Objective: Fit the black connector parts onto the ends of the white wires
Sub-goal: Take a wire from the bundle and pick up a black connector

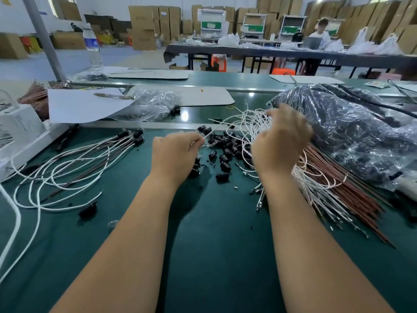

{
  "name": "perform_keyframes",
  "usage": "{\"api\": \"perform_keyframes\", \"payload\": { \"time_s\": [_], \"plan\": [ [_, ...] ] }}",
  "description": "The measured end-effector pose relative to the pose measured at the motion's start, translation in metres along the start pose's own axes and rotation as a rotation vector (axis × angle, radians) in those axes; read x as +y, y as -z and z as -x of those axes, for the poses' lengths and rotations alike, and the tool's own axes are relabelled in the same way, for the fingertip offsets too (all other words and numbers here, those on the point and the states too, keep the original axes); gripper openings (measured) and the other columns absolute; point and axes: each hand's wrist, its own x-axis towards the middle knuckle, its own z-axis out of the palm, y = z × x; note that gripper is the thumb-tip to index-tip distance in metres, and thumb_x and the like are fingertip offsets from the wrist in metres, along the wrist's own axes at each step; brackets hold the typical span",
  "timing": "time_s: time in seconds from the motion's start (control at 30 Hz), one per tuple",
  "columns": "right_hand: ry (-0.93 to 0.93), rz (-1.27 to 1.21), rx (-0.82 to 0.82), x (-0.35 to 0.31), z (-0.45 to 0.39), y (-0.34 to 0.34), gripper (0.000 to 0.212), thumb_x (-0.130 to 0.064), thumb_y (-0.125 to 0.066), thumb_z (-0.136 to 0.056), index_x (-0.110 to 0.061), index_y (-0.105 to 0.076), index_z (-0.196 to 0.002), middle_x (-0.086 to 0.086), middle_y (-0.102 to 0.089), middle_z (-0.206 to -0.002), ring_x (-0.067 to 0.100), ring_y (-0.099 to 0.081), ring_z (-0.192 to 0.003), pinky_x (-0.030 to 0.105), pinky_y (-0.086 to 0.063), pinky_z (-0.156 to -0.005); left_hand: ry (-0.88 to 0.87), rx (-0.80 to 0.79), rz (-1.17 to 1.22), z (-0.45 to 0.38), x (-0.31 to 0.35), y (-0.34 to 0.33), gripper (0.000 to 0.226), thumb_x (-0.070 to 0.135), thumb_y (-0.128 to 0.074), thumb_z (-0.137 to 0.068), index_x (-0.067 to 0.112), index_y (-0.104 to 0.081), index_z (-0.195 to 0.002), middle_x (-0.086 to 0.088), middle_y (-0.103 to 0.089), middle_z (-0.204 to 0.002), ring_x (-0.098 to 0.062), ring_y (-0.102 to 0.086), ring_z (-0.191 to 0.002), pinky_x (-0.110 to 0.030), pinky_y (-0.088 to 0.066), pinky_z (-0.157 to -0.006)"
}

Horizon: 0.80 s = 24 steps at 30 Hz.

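Loose black connector parts (223, 150) lie scattered on the green table between my hands. My left hand (173, 152) pinches a thin white wire (214, 131) that runs up and right from its fingertips. My right hand (279, 141) is blurred and reaches into a tangle of white wires (252, 123); its fingers look curled among the strands. At the left lies a bunch of white wires (67, 168) with black connectors fitted on their ends (137, 135).
A big clear bag of black parts (352, 129) fills the right side, with red-brown and white wires (334, 199) lying beside it. A smaller bag (151, 105), a sheet of paper (83, 105) and a white device (20, 132) sit at the left. A water bottle (92, 46) stands behind.
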Motion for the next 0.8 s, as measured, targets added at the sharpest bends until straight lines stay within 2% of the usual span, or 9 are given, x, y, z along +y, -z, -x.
{"api": "perform_keyframes", "payload": {
  "time_s": [0.1,0.2,0.27,0.4,0.5,0.57,0.63,0.7,0.8],
  "plan": [
    [0.356,-0.147,-0.244,-0.022,0.013,-0.005,0.028,-0.005,-0.055,-0.082,-0.011,-0.067,-0.107,0.005,-0.066,-0.113,0.023,-0.053,-0.115,0.030,-0.022,-0.104,-0.064,0.047,-0.016,0.000,0.010,-0.001,0.022,0.039,-0.051,-0.097,0.030,-0.071,-0.095,0.008,-0.062,-0.077,-0.017,-0.053,-0.086,-0.031,-0.018,-0.082],
    [0.413,-0.171,-0.434,-0.024,0.018,-0.011,0.021,-0.023,-0.053,-0.094,-0.013,-0.070,-0.087,0.001,-0.067,-0.090,0.023,-0.054,-0.096,0.030,-0.027,-0.091,-0.115,0.040,-0.028,0.000,0.009,-0.001,0.022,0.036,-0.050,-0.098,0.028,-0.071,-0.097,0.006,-0.067,-0.089,-0.019,-0.056,-0.094,-0.032,-0.023,-0.086],
    [0.345,-0.184,-0.432,-0.017,0.016,-0.011,0.023,-0.024,-0.055,-0.096,-0.010,-0.068,-0.083,0.003,-0.065,-0.083,0.023,-0.052,-0.088,0.031,-0.032,-0.085,-0.119,0.011,-0.006,-0.002,0.004,0.001,0.021,0.029,-0.051,-0.098,0.022,-0.071,-0.101,0.005,-0.068,-0.093,-0.021,-0.057,-0.096,-0.035,-0.030,-0.092],
    [0.173,-0.108,-0.330,-0.009,0.010,-0.009,0.024,-0.026,-0.055,-0.097,-0.009,-0.069,-0.089,0.004,-0.065,-0.084,0.022,-0.054,-0.089,0.029,-0.038,-0.084,-0.107,-0.016,0.023,-0.002,-0.002,0.002,0.019,0.021,-0.052,-0.098,0.020,-0.070,-0.103,0.007,-0.069,-0.096,-0.018,-0.057,-0.095,-0.032,-0.028,-0.093],
    [0.133,-0.051,-0.308,-0.008,0.011,-0.010,0.027,-0.026,-0.052,-0.099,-0.009,-0.067,-0.084,0.003,-0.060,-0.077,0.021,-0.051,-0.083,0.033,-0.041,-0.083,-0.136,-0.004,0.042,-0.002,-0.002,0.001,0.017,0.018,-0.058,-0.095,0.014,-0.074,-0.099,0.002,-0.071,-0.089,-0.022,-0.060,-0.089,-0.039,-0.044,-0.089],
    [0.176,-0.060,-0.324,-0.008,0.012,-0.009,0.026,-0.021,-0.051,-0.097,-0.012,-0.062,-0.076,0.000,-0.056,-0.071,0.018,-0.048,-0.076,0.032,-0.041,-0.082,-0.136,0.028,0.070,-0.003,-0.003,0.002,0.015,0.015,-0.062,-0.092,0.010,-0.075,-0.097,-0.003,-0.072,-0.084,-0.025,-0.062,-0.084,-0.033,-0.046,-0.078],
    [0.268,-0.103,-0.401,-0.011,0.014,-0.008,0.019,-0.018,-0.053,-0.095,-0.013,-0.067,-0.084,-0.002,-0.064,-0.078,0.016,-0.052,-0.079,0.027,-0.035,-0.084,-0.133,0.035,0.113,-0.002,-0.001,0.004,0.015,0.015,-0.064,-0.091,0.011,-0.076,-0.098,-0.004,-0.071,-0.080,-0.026,-0.060,-0.080,-0.032,-0.046,-0.072],
    [0.375,-0.142,-0.477,-0.017,0.017,-0.009,0.016,-0.021,-0.056,-0.094,-0.016,-0.071,-0.096,-0.003,-0.068,-0.089,0.016,-0.055,-0.087,0.026,-0.031,-0.082,-0.161,0.014,0.126,-0.002,0.002,0.004,0.016,0.017,-0.063,-0.092,0.013,-0.076,-0.100,-0.003,-0.072,-0.083,-0.027,-0.058,-0.081,-0.036,-0.047,-0.073],
    [0.396,-0.185,-0.523,-0.022,0.019,-0.013,0.016,-0.022,-0.057,-0.095,-0.014,-0.072,-0.094,0.001,-0.067,-0.088,0.021,-0.054,-0.087,0.027,-0.030,-0.070,-0.185,-0.004,0.085,-0.003,0.004,0.003,0.018,0.017,-0.060,-0.094,0.014,-0.075,-0.102,-0.002,-0.073,-0.094,-0.028,-0.059,-0.088,-0.040,-0.046,-0.079]
  ]
}}
